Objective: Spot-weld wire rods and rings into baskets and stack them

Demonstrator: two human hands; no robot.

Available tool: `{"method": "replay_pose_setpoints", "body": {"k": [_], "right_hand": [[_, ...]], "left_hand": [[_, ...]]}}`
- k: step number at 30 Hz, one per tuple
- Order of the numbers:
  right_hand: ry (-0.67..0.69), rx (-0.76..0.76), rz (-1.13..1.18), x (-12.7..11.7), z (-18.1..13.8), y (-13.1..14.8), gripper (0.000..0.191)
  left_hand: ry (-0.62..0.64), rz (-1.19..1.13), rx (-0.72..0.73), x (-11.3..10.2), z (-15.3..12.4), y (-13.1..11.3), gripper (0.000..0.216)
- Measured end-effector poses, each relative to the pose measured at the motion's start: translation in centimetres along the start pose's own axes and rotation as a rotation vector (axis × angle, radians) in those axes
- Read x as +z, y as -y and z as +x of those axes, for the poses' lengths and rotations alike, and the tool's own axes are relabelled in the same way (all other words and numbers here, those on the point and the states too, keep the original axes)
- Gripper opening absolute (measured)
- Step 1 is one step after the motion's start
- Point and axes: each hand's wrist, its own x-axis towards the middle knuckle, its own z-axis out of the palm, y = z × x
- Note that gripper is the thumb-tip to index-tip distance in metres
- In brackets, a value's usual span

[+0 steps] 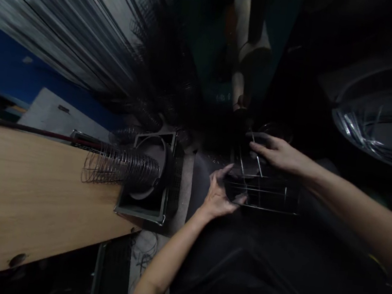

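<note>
A small wire frame point(266, 194) made of thin metal rods lies over my dark lap at the centre right. My left hand point(220, 195) grips its near left end, thumb and fingers closed on the rods. My right hand point(276, 151) rests on the far top of the frame, fingers pressed over a rod. The scene is dark and the frame's exact shape is hard to make out.
A wooden tabletop point(19, 194) fills the lower left. A stack of wire rings point(119, 167) lies against a grey box-shaped holder point(147, 179) at its edge. Bundles of long metal rods point(61, 14) fill the upper left. Coiled wire point(379, 127) lies at the right.
</note>
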Motion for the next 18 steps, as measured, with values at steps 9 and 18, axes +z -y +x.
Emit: {"method": "replay_pose_setpoints", "body": {"k": [9, 18], "right_hand": [[-0.108, -0.223, 0.178, -0.3, 3.6, 4.0, 0.019], [-0.180, -0.231, 0.128, -0.5, 7.0, 6.5, 0.013]], "left_hand": [[-0.136, -0.036, 0.154, -1.3, 7.7, -1.8, 0.084], [-0.166, 0.012, 0.359, -2.1, 12.4, 0.0, 0.090]]}}
